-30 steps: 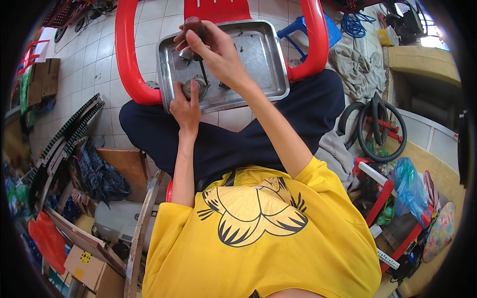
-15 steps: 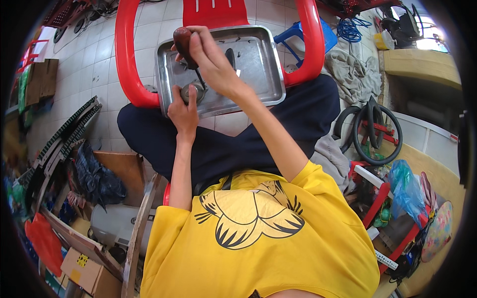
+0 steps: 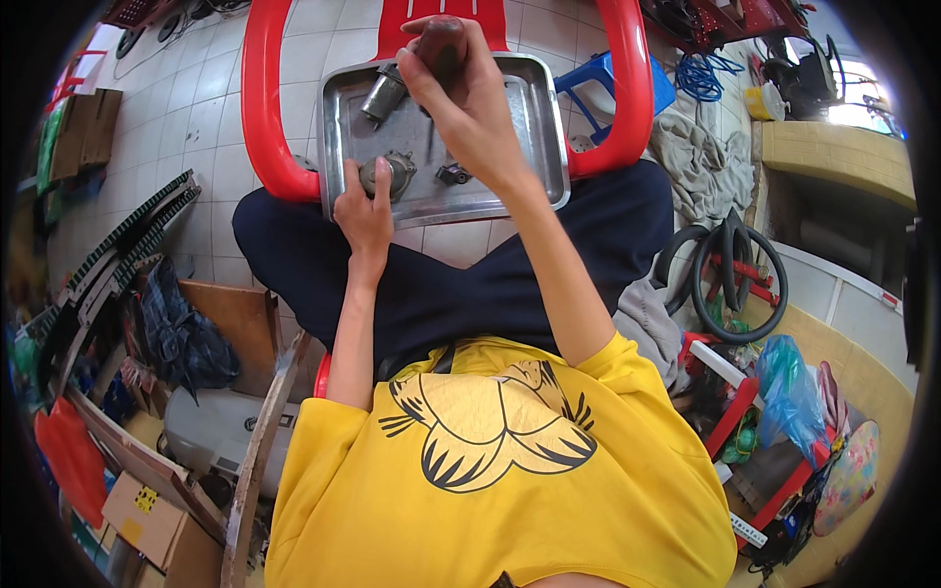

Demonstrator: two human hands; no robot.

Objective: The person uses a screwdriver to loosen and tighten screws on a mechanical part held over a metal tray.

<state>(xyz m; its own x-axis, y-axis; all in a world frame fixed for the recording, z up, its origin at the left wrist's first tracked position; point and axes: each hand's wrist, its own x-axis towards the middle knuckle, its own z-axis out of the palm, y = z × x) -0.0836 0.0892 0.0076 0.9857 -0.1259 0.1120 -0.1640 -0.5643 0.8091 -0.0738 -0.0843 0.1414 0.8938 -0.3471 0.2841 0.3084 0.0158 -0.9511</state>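
My left hand (image 3: pixel 365 211) grips a round grey metal part (image 3: pixel 400 174) with thumb and fingers, low in a shallow metal tray (image 3: pixel 559 162). My right hand (image 3: pixel 478 113) is closed around the dark brown handle of a screwdriver (image 3: pixel 442 41), above the tray's far side. Its shaft is hidden behind the hand. Left of that hand, a grey metal cylinder (image 3: pixel 383 95) lies in the tray with a thin pin at its near end. A small dark part (image 3: pixel 453 174) sits right of the round metal part.
The tray rests on a red plastic chair (image 3: pixel 263 108) before my knees. A blue stool (image 3: pixel 622 93) stands to the right, near a grey cloth (image 3: pixel 698 157) and black inner tubes (image 3: pixel 740 279). Wooden boards (image 3: pixel 260 441) and a cardboard box (image 3: pixel 147 519) are at left.
My right hand has lifted the screwdriver away from the round metal part, toward the far right. The metal cylinder and small dark part now show. My left hand keeps its grip.
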